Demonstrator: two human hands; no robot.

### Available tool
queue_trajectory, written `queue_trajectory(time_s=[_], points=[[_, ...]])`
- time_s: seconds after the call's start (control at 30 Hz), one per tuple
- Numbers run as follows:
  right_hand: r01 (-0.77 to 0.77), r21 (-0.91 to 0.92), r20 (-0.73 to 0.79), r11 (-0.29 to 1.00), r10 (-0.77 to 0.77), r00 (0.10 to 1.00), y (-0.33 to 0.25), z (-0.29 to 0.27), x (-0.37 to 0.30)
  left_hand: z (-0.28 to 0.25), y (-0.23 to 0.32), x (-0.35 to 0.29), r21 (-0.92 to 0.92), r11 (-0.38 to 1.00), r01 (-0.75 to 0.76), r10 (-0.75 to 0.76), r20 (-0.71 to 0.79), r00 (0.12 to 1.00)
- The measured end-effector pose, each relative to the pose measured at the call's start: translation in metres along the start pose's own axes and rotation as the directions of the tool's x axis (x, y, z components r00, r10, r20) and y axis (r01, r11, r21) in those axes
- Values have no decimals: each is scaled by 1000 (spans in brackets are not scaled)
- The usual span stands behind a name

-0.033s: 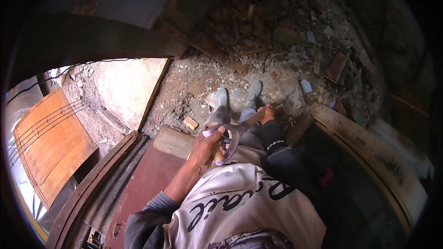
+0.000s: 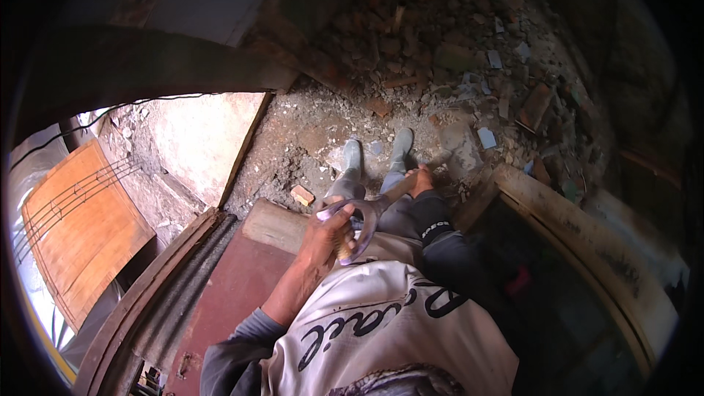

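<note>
Heaped stone and brick rubble (image 2: pixel 411 51) fills 1 o'clock of our view, a dark flat panel (image 2: pixel 550 257) in a worn, pale frame (image 2: pixel 587 242) 4 o'clock, a smooth orange-brown wooden sheet (image 2: pixel 88 227) 9 o'clock. Near the centre, toward 5 o'clock, we hold a tool handle (image 2: pixel 379 205) with a purplish-grey looped grip. Our left hand (image 2: pixel 323 238), at 7, wraps the grip; our right hand (image 2: pixel 421 179), at 3, curls around the shaft (image 2: pixel 398 190). A small orange brick chunk (image 2: pixel 302 194) lies past 8.
</note>
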State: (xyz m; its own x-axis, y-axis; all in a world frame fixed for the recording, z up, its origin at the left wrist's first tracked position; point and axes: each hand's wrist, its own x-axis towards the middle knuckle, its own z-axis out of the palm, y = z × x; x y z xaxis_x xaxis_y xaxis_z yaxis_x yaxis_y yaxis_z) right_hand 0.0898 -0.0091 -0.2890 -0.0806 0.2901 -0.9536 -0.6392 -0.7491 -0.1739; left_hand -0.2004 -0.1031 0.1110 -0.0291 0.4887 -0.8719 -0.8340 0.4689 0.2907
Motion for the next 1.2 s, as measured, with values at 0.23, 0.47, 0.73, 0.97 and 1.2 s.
queue_trajectory(time_s=[0.23,0.47,0.73,0.97,1.2], points=[[-121,-278,-198,953,67,978,67,82,0,-2,-10,2,-64,992,-106,82,-301,950],[-222,-482,-96,847,201,975,87,112,-9,3,-26,-3,-43,977,-209,158,-512,845],[-294,-686,-104,666,309,945,111,139,28,-15,-29,38,356,921,-158,349,-573,742],[-225,-773,103,593,468,878,108,131,20,-42,-16,52,423,891,-161,409,-598,689],[-279,-788,58,549,517,854,86,136,22,-29,2,52,222,956,-191,282,-517,808]])
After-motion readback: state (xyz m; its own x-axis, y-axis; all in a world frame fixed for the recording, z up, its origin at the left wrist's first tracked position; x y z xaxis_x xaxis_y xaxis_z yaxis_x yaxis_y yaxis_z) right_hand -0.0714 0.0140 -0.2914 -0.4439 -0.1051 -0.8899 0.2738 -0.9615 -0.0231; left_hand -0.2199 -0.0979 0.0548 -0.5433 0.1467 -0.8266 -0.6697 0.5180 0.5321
